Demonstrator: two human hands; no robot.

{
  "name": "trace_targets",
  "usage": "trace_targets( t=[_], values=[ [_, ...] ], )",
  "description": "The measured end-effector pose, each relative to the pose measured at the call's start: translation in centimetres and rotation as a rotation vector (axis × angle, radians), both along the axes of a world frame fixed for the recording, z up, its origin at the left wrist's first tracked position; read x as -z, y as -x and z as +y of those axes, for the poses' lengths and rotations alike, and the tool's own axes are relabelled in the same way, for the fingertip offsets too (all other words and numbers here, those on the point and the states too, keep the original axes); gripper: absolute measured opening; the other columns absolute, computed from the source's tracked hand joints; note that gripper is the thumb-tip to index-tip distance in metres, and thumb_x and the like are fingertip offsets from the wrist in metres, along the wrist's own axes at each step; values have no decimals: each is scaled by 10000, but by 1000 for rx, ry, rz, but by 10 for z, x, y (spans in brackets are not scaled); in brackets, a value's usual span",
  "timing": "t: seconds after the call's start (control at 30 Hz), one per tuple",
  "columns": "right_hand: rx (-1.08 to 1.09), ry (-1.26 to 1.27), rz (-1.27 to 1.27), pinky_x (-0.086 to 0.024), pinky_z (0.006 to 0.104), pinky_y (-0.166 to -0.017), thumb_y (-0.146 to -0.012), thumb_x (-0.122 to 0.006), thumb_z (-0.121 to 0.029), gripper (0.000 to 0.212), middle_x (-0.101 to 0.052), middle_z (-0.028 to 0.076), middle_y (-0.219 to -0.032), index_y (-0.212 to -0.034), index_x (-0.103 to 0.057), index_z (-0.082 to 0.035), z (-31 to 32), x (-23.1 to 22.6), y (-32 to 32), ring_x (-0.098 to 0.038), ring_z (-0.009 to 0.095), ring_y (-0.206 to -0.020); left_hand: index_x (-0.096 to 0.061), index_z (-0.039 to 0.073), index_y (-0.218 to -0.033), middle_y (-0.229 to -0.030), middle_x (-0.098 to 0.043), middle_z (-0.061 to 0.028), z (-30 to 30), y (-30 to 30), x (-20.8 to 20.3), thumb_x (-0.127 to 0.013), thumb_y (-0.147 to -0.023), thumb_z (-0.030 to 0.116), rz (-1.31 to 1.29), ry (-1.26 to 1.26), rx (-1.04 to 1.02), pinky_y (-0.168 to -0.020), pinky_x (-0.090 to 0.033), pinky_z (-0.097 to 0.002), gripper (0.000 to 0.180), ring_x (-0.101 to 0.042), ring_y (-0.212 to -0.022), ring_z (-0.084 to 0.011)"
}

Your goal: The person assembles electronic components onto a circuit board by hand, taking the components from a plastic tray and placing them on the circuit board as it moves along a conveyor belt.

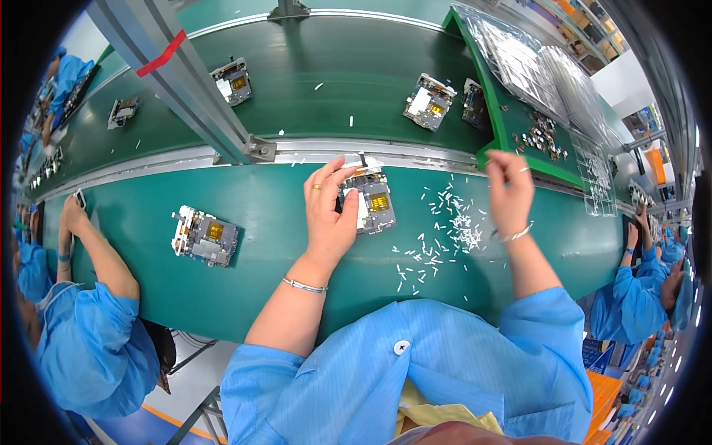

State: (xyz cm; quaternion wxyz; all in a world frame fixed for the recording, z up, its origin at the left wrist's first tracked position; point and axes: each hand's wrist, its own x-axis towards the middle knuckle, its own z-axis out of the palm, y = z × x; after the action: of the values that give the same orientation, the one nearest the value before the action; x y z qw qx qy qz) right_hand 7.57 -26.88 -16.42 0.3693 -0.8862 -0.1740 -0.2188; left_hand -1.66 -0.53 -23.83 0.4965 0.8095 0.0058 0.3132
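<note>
At centre frame, the left hand (328, 215) grips a grey module (368, 202) on the green belt (267, 282), while the right hand (509, 189) pinches something tiny above scattered white slivers (445, 230); four similar modules wait untouched.

The desk (282, 222) has a matt green, smooth cover. The module (371, 204) under the left hand (330, 215) looks grey metal with a shiny gold patch. Small white plastic-looking bits (445, 230) lie scattered. Clear glossy trays (534, 67) stack behind.
</note>
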Motion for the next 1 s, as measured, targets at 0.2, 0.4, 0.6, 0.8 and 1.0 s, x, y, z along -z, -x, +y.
trace_targets(
  t=[0.2, 0.4, 0.6, 0.8, 1.0],
  values=[
    [233, 396, -283, -466, 378, -791, -808, -681, -96, 123, -639, 105, -915, -926, -707, -73, -64, 0, -76, -586, 275, -889, -613, 64, -1106, -1222, -570, -111, -3, 2, -5, -630, -794, 45, -25, 7, -43, -986, -373, -396, 314, -473, -1125, -300],
    [145, 500, -288, -461, 408, -750, -777, -692, -100, 124, -634, 93, -874, -900, -706, -87, -59, -12, -92, -577, 303, -858, -625, 60, -1069, -1163, -587, -106, -1, 4, -11, -629, -812, 69, -55, 36, -60, -961, -382, -394, 257, -474, -1105, -291],
    [-219, -111, 277, -444, 291, -817, -880, -589, -34, 107, -612, 36, -963, -956, -663, -47, 14, -37, -29, -567, 146, -905, -627, 50, -1038, -1079, -599, -99, -2, 19, -26, -691, -774, 30, -120, 176, 3, -720, -484, -289, 272, -578, -842, -235],
    [-790, -708, 944, -409, 314, -933, -931, -570, -81, 97, -524, 44, -1250, -992, -645, -70, 89, -5, 55, -506, 153, -1090, -650, 24, -886, -822, -617, -57, -18, 34, -47, -730, -781, 54, 89, 297, 317, -554, -430, -256, 135, -547, -640, -126],
    [-761, -1002, 1113, -420, 318, -919, -919, -612, -108, 99, -554, 51, -1167, -1012, -615, -75, 100, 15, 59, -514, 158, -1085, -631, 24, -875, -744, -568, -19, -16, 33, -34, -705, -820, 65, 84, 598, 392, -507, -392, -244, 101, -493, -585, -92]
  ],
)
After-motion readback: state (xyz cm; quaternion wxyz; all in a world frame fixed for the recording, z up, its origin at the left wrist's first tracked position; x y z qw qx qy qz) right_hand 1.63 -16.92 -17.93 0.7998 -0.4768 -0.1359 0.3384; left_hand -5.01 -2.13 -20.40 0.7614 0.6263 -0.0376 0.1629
